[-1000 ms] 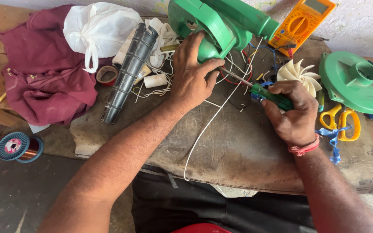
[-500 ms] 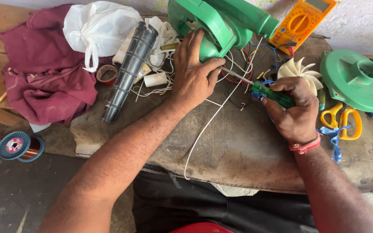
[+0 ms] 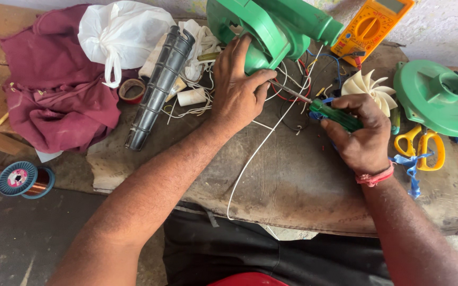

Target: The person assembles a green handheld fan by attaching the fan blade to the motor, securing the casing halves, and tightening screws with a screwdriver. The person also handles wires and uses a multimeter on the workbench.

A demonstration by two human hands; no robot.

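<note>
While left hand (image 3: 238,95) presses down on green blower housing (image 3: 271,29), fingers curled over its near edge, right hand (image 3: 360,132) closes tight round green-handled screwdriver (image 3: 324,110). Screwdriver shaft angles left, tip at housing underside among loose wires (image 3: 292,79). Housing sits at far middle of worn workbench (image 3: 292,180). White fan impeller (image 3: 369,90) just right of screwdriver; orange multimeter (image 3: 372,24) far right; green cover (image 3: 441,98) and yellow scissors (image 3: 420,148) further right. Black ribbed nozzle (image 3: 160,87), white bag (image 3: 120,34), maroon cloth (image 3: 54,95) lie left.
</note>
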